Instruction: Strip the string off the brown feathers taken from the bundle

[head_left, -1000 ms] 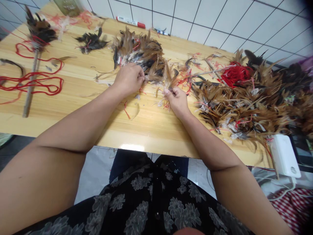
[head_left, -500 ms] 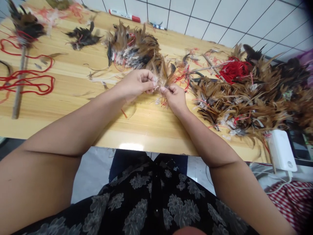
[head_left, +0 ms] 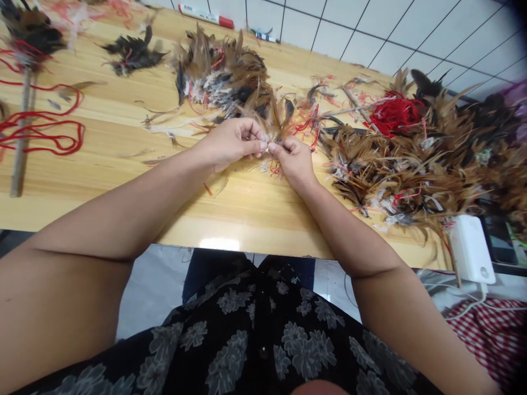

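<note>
Both hands meet over the middle of the wooden table (head_left: 263, 219), pinching a small bunch of brown feathers (head_left: 276, 118) at its base. My left hand (head_left: 236, 144) has thumb and forefinger pressed together on the pale quill end. My right hand (head_left: 294, 160) grips the same end from the other side, thumb on top. The feather tips fan away from me. Just beyond lies a larger row of brown and grey feathers (head_left: 226, 71), pale fluffy ends toward me. Some red string scraps (head_left: 275, 169) show beneath the fingers.
A big feather heap (head_left: 395, 170) covers the right side, with a tangle of red string (head_left: 397, 116) on it. A white adapter (head_left: 472, 249) stands at the right edge. On the left are a feather-topped stick (head_left: 21, 126) and a dark feather tuft (head_left: 134, 52). A red-capped marker (head_left: 206, 15) lies at the back.
My fingertips have drawn closer together at the feathers' base. The view has shifted slightly, so the things on the left appear a little farther left and higher.
</note>
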Action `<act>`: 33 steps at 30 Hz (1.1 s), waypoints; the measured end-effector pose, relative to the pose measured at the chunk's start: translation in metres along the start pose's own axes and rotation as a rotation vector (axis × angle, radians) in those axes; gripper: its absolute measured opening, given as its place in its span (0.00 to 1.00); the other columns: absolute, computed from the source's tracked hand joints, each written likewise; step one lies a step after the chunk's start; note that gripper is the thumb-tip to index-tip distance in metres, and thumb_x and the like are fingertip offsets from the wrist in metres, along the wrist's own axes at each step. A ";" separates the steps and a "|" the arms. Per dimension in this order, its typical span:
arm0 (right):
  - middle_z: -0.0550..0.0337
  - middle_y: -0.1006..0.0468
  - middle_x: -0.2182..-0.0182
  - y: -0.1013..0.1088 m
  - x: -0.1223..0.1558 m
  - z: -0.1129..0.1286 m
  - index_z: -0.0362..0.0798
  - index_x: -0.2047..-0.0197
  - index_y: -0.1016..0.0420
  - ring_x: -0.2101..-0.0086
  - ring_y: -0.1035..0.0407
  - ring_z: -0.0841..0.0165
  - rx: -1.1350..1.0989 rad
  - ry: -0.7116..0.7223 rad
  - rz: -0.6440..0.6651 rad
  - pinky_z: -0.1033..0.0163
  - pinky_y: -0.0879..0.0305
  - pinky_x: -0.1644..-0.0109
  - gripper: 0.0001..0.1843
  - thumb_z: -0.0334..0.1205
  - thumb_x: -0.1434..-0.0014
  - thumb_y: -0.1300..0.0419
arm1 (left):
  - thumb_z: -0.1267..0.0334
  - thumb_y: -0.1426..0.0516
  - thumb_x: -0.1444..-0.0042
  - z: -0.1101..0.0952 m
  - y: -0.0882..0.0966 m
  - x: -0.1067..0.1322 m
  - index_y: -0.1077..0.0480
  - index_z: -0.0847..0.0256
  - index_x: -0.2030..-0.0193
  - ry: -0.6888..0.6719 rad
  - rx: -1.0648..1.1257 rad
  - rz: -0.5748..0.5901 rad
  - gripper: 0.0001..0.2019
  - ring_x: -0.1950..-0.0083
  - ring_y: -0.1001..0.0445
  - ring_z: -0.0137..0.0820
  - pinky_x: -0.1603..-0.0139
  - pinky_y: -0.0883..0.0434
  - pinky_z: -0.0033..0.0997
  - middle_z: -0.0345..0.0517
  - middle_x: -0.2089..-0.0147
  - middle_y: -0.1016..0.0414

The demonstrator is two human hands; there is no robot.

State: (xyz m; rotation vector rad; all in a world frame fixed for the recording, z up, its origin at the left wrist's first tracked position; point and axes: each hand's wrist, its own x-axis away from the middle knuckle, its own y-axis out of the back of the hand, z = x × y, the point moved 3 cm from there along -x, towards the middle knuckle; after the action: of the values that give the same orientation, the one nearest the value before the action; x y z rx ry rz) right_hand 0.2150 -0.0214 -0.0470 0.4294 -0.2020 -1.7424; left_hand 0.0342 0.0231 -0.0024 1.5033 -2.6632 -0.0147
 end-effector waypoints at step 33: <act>0.60 0.29 0.66 -0.005 0.004 0.012 0.53 0.75 0.36 0.59 0.32 0.63 0.253 0.054 0.131 0.54 0.29 0.45 0.24 0.35 0.34 0.28 | 0.79 0.24 0.41 -0.002 -0.004 0.004 0.23 0.58 0.67 -0.004 -0.012 0.027 0.16 0.61 0.22 0.32 0.56 0.27 0.33 0.37 0.70 0.21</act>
State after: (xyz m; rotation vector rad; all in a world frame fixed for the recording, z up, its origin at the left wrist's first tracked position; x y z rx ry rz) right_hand 0.2053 -0.0256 -0.0388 0.6332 -0.4055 -1.5803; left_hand 0.0360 0.0174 -0.0002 1.4654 -2.6818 -0.0315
